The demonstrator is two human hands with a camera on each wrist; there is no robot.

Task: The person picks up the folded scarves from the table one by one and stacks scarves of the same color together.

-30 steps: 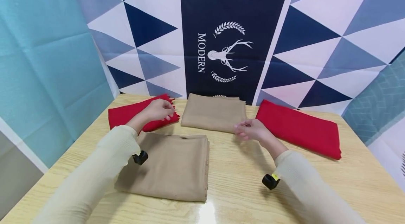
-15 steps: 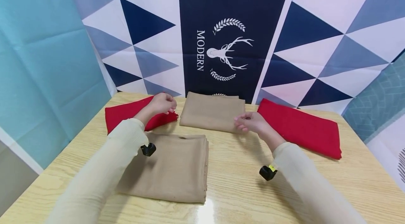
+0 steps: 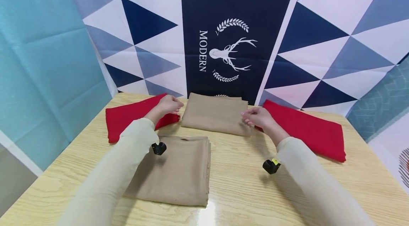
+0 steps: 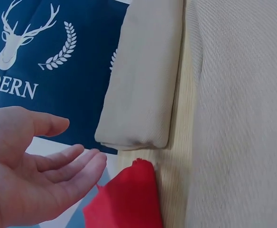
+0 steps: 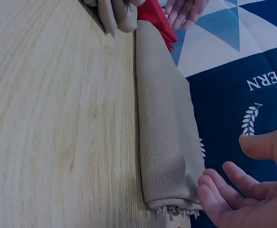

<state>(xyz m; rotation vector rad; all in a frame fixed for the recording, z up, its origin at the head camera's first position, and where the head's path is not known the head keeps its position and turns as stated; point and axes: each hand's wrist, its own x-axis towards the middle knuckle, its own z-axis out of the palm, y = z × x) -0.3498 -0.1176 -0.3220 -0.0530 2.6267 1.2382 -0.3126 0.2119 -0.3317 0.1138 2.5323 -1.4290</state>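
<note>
A folded beige cloth lies at the back middle of the table. My left hand is off its left end, above the inner edge of a folded red cloth. In the left wrist view that hand's thumb and fingers are apart, with nothing between them. Near the beige cloth's right end is my right hand. The right wrist view shows its fingers loosely bent and holding nothing, beside the cloth's fringed end; whether they touch it I cannot tell.
Another folded beige cloth lies nearer, partly under my left forearm. At the right is a second folded red cloth. The wooden table ends against a patterned backdrop at the back.
My left hand has moved right, from over the left red cloth towards the back beige cloth's left end. The right hand has shifted slightly right. The cloths lie as before.
</note>
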